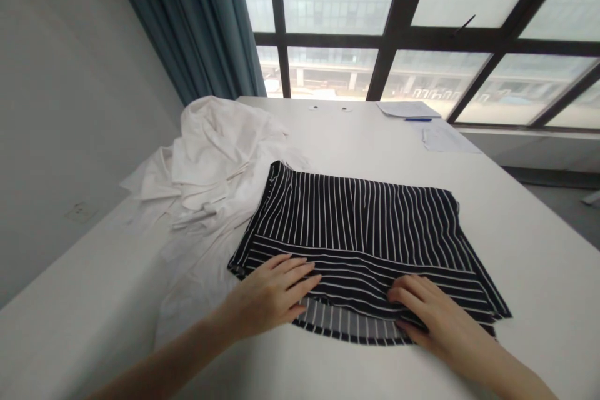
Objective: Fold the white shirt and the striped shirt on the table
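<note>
A black garment with white stripes, which looks like a skirt (323,209), lies spread on the white table (328,144). Its stripes run lengthwise on the body and crosswise on the wide band along the near edge. Below the band, the greyish inner side shows above a curved edge. My left hand (274,294) rests on the band's left part, fingers stretched out and fairly flat. On the right part, my right hand (429,309) has curled fingers on top of the band and the thumb at its near edge, gripping the cloth.
Crumpled white cloth (220,137) is heaped on the left, partly beside the skirt. Sheets of paper (407,109) and a blue pen (418,119) lie at the far right. Behind the table are a blue curtain (201,19) and large windows.
</note>
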{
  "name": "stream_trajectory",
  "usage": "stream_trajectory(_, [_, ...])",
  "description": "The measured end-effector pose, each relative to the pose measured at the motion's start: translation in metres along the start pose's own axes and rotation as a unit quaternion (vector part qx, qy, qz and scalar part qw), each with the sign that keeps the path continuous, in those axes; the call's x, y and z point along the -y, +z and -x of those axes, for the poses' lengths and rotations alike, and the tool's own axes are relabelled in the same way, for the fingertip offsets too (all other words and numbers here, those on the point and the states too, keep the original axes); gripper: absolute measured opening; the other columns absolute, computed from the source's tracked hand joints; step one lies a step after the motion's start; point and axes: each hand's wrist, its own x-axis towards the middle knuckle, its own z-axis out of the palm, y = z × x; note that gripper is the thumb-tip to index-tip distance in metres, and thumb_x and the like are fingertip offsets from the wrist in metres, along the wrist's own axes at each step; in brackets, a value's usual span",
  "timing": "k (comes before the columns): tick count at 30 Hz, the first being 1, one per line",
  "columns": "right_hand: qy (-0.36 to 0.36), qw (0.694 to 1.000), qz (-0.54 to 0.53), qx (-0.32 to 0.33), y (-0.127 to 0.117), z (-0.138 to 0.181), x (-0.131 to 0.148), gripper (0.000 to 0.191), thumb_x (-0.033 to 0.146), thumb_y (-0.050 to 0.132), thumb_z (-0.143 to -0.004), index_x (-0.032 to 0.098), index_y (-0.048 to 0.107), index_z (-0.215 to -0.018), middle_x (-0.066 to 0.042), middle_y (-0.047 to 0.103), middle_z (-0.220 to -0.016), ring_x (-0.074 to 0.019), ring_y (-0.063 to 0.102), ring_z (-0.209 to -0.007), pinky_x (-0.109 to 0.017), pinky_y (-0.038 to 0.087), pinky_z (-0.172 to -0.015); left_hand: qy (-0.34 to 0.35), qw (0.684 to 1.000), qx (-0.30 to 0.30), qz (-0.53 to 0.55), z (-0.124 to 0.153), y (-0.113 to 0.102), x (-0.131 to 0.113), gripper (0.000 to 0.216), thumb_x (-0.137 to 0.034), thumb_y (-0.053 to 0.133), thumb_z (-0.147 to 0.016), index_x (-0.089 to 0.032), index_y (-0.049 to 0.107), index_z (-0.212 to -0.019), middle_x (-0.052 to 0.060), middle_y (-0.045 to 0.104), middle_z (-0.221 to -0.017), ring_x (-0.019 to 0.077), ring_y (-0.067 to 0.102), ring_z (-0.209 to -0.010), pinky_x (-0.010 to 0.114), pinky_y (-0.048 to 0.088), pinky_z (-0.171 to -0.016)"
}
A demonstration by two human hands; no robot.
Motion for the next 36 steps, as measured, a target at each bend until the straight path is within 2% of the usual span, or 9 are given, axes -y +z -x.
stream_trajectory(6, [-0.087, 0.993, 0.025, -0.073, -0.002, 0.005, -0.005, 0.024, 0.012, 0.047, -0.091, 0.024, 0.062, -0.105, -0.005, 0.065, -0.091, -0.0183, 0.061, -0.083, -0.034, 0.05, -0.077, 0.063, 0.998, -0.022, -0.015, -0.001, 0.003, 0.0, 0.034, -0.009, 0.04, -0.098, -0.012, 0.056, -0.128, 0.007, 0.068, -0.123, 0.0177, 0.06, -0.117, 0.035, 0.044, -0.104])
stream_trajectory(9, [-0.07, 0.996, -0.005, -0.049, -0.009, 0.008, -0.005, 0.018, 0.024, 0.054, -0.092, 0.027, 0.066, -0.104, -0.004, 0.066, -0.09, -0.0184, 0.063, -0.083, -0.032, 0.052, -0.075, 0.057, 0.998, -0.025, -0.008, 0.002, 0.002, -0.001, 0.033, -0.01, 0.04, -0.099, -0.012, 0.058, -0.127, 0.006, 0.068, -0.123, 0.0186, 0.06, -0.118, 0.035, 0.043, -0.105])
stream_trajectory(13, [-0.011, 0.997, -0.077, 0.005, -0.015, 0.015, -0.009, 0.018, 0.034, 0.056, -0.092, 0.032, 0.071, -0.102, -0.004, 0.068, -0.098, -0.0193, 0.065, -0.092, -0.029, 0.054, -0.08, 0.037, 0.998, 0.003, 0.048, 0.009, 0.0, -0.005, 0.031, -0.025, 0.05, -0.097, -0.017, 0.061, -0.125, 0.006, 0.066, -0.126, 0.0243, 0.058, -0.121, 0.042, 0.041, -0.107])
stream_trajectory(17, [0.163, 0.977, -0.074, -0.112, -0.017, 0.032, -0.048, 0.033, 0.048, 0.045, -0.094, 0.027, 0.071, -0.101, -0.008, 0.07, -0.101, -0.0248, 0.067, -0.094, -0.037, 0.055, -0.083, -0.03, 0.993, 0.018, 0.114, 0.019, -0.003, 0.008, 0.028, -0.024, 0.046, -0.098, -0.025, 0.065, -0.119, 0.002, 0.067, -0.124, 0.0201, 0.056, -0.123, 0.041, 0.039, -0.109])
stream_trajectory(21, [0.331, 0.921, -0.044, -0.202, -0.014, 0.048, -0.103, 0.057, 0.066, 0.047, -0.08, 0.019, 0.06, -0.11, -0.011, 0.069, -0.082, -0.0284, 0.067, -0.07, -0.04, 0.055, -0.06, -0.132, 0.99, 0.014, 0.05, 0.034, 0.002, 0.035, 0.036, -0.025, 0.042, -0.1, -0.024, 0.055, -0.133, 0.006, 0.055, -0.139, 0.0219, 0.046, -0.133, 0.045, 0.038, -0.11])
stream_trajectory(24, [0.36, 0.906, -0.051, -0.214, -0.009, 0.052, -0.127, 0.064, 0.068, 0.05, -0.074, 0.018, 0.055, -0.113, -0.01, 0.066, -0.078, -0.0264, 0.063, -0.059, -0.04, 0.052, -0.052, -0.144, 0.988, 0.057, -0.018, 0.044, 0.011, 0.047, 0.047, -0.03, 0.047, -0.098, -0.03, 0.041, -0.145, 0.005, 0.037, -0.154, 0.0274, 0.032, -0.142, 0.051, 0.034, -0.111])
stream_trajectory(27, [0.37, 0.903, -0.076, -0.206, -0.008, 0.046, -0.133, 0.064, 0.065, 0.053, -0.071, 0.021, 0.053, -0.117, -0.007, 0.066, -0.076, -0.0253, 0.063, -0.056, -0.039, 0.051, -0.05, -0.14, 0.985, 0.082, -0.063, 0.05, 0.018, 0.046, 0.054, -0.032, 0.046, -0.098, -0.032, 0.03, -0.15, 0.004, 0.028, -0.158, 0.0284, 0.027, -0.144, 0.051, 0.031, -0.112])
stream_trajectory(32, [0.364, 0.901, -0.088, -0.219, -0.026, 0.031, -0.136, 0.054, 0.06, 0.053, -0.073, 0.027, 0.057, -0.115, -0.007, 0.071, -0.083, -0.03, 0.069, -0.077, -0.044, 0.054, -0.069, -0.143, 0.983, 0.073, -0.094, 0.055, 0.023, 0.031, 0.057, -0.034, 0.043, -0.099, -0.031, 0.024, -0.153, 0.004, 0.025, -0.159, 0.028, 0.025, -0.145, 0.048, 0.028, -0.114])
stream_trajectory(36, [0.353, 0.909, -0.062, -0.211, -0.037, 0.024, -0.149, 0.051, 0.06, 0.054, -0.072, 0.028, 0.061, -0.111, -0.007, 0.072, -0.079, -0.0292, 0.068, -0.067, -0.041, 0.054, -0.059, -0.15, 0.981, 0.071, -0.098, 0.057, 0.023, 0.021, 0.058, -0.033, 0.045, -0.098, -0.03, 0.025, -0.153, 0.006, 0.027, -0.158, 0.0293, 0.027, -0.144, 0.049, 0.031, -0.112])
